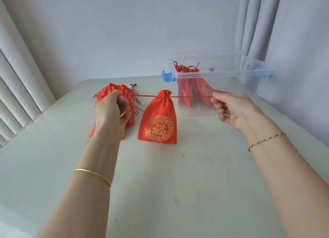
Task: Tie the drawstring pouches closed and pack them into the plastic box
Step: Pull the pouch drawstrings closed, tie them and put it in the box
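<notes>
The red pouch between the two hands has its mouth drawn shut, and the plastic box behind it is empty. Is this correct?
Not empty: the head view shows the plastic box holding several red pouches. The red pouch in front does have its mouth drawn shut.

Pouch [157, 120] left of the plastic box [222, 74]: one gold character, 福, on the red front, inside a gold ornamental ring.
Pouches in the box [204, 90]: part of a similar gold ring shows; the character, probably the same, is unreadable.
</notes>
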### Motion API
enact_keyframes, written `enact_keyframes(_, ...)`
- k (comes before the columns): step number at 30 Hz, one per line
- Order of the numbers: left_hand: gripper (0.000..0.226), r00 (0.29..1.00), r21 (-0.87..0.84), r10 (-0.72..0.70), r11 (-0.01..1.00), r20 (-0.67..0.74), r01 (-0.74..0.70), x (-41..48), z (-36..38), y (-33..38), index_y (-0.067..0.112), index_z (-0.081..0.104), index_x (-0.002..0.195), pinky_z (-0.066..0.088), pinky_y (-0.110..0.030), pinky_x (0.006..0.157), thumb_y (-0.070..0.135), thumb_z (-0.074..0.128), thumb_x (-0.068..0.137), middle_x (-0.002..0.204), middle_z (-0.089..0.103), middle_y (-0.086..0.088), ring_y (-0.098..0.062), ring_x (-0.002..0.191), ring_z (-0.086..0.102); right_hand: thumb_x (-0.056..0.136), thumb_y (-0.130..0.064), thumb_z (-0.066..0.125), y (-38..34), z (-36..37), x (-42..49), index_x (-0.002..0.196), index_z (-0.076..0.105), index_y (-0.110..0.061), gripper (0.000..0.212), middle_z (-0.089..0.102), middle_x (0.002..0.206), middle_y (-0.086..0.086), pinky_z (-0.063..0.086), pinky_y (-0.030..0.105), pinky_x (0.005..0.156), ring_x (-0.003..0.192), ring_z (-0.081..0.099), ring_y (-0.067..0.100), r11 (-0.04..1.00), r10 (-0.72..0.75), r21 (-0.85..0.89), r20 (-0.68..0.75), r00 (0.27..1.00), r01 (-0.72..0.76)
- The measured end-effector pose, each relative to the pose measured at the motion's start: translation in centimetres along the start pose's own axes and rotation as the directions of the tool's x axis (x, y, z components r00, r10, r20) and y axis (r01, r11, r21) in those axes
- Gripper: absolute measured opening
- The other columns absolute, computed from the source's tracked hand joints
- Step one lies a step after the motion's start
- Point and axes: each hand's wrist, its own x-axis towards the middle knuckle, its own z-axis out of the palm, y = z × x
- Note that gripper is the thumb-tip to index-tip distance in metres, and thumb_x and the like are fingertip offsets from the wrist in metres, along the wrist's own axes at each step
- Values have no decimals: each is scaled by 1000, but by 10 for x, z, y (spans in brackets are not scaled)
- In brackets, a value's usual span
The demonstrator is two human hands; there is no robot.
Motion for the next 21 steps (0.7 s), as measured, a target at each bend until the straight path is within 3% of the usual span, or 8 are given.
enact_keyframes(3,39,970,-176,17,984,242,27,-5,2,10,18,39,59,45,-26,81,27,38,98,79,69,4,-11,82,66,89,-26,59,-11,4,-8,65,63,-17,26,49,56,-5,37,15,44,47,40,7,996,-86,2,49,995,86)
enact_keyframes(5,40,930,-170,41,985,366,23,-14,10,16,18,40,63,48,-28,86,30,34,100,80,71,2,-14,88,69,89,-27,59,-19,9,-16,65,64,-17,27,51,56,-5,39,14,44,47,42,6,989,-148,39,78,986,145)
enact_keyframes(9,24,874,-32,64,998,481,-55,-31,28,19,11,59,76,52,-27,74,26,51,93,64,59,1,-12,60,60,91,-24,57,-33,25,-36,64,65,-15,30,52,55,-4,39,16,47,46,43,6,958,-276,123,149,950,259)
enact_keyframes(13,13,814,267,110,912,571,-311,-43,32,20,6,67,96,46,-21,66,11,57,90,71,53,0,-6,56,49,92,-23,56,-41,38,-53,66,67,-14,29,52,57,-3,36,19,53,53,43,8,920,-387,163,217,896,357)
enact_keyframes(17,14,745,412,81,791,662,-453,-57,34,28,20,71,83,41,-13,58,10,61,86,61,61,14,-3,55,48,91,-24,56,-44,43,-60,65,69,-18,29,56,57,-6,38,23,61,59,48,8,889,-454,187,240,858,418)
enact_keyframes(21,8,719,445,60,748,692,-491,-64,40,29,9,72,85,42,-13,53,13,64,85,66,56,0,-7,56,45,90,-26,57,-46,43,-63,62,71,-20,32,61,65,-4,39,22,65,64,52,6,871,-490,184,261,832,456)
